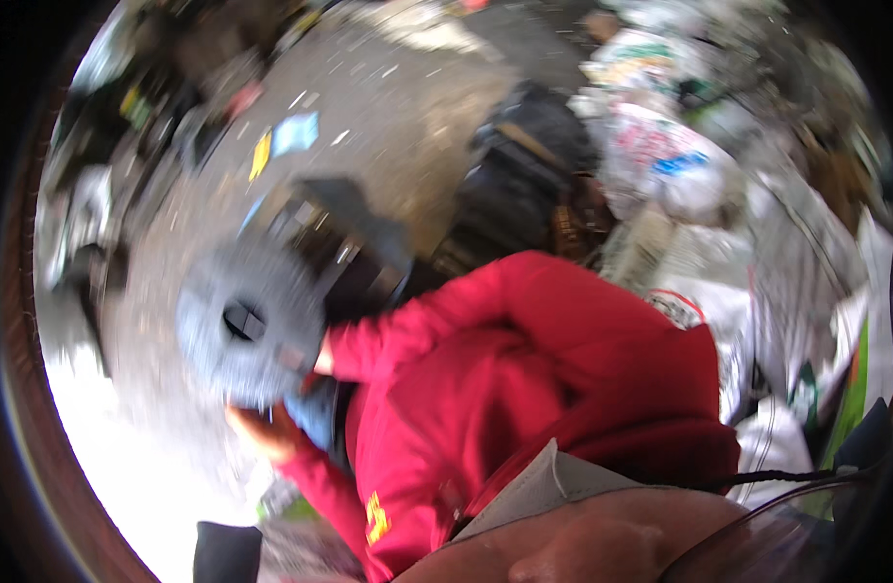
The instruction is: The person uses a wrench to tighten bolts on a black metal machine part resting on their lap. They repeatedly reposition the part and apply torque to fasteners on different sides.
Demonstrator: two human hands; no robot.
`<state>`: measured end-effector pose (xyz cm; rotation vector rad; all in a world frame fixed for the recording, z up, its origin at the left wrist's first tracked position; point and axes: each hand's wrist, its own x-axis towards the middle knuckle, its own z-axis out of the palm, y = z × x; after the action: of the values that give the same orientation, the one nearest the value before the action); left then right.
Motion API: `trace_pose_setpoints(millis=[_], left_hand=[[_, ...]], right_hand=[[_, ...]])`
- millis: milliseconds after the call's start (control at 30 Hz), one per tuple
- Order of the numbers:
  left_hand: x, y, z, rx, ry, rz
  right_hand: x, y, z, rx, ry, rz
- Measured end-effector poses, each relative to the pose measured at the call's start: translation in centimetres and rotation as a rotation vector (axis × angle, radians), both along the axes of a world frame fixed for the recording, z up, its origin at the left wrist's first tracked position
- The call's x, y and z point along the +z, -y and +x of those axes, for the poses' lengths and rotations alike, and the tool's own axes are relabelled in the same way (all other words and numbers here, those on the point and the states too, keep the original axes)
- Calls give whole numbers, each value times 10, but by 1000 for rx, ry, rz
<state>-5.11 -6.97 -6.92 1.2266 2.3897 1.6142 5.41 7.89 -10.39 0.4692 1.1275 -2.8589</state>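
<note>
Head view, heavy motion blur, camera tipped sharply. At far left I see a dark heap of junk (pixel 97 126) along the edge of a gritty concrete floor (pixel 388 107), with one yellow scrap (pixel 260 155) and one blue scrap (pixel 297 133) lying just beside each other. Below these, my left hand (pixel 262 429) comes up from a red sleeve (pixel 315 486), palm up under a round grey cloth-like thing (pixel 247 325); its fingers (pixel 242 420) curl against the lower rim, holding it. My right hand is hidden behind that same grey thing, so I cannot tell how its fingers stand; only the wrist (pixel 322 358) shows, with the right arm bent across my chest. The grey thing sits at left centre, in front of one dark box-like object (pixel 344 243). Further right, one black bag (pixel 524 175) stands on the floor. At far right, several white printed sacks (pixel 679 165) are piled together; count unclear through blur.
</note>
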Motion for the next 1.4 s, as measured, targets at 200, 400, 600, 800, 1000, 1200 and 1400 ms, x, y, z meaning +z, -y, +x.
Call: trace_pose_setpoints(millis=[200,400,600,800,1000,1200,1400], left_hand=[[57,16,40,-41,1144,133],[58,49,84,-91,1038,-47],[54,20,83,-281,1295,57],[81,15,51,-249,889,2],[91,31,32,1,481,-291],[84,41,42,-165,1063,-46],[59,48,43,-270,1327,-89]], right_hand=[[-6,-16,17,-17,-49,-196],[39,-2,21,-28,66,27],[48,-7,15,-29,106,-30],[47,-8,14,-56,97,-32],[42,-10,12,-31,92,-13],[42,-12,7,-50,162,-32],[50,-13,3,-50,208,-16]])
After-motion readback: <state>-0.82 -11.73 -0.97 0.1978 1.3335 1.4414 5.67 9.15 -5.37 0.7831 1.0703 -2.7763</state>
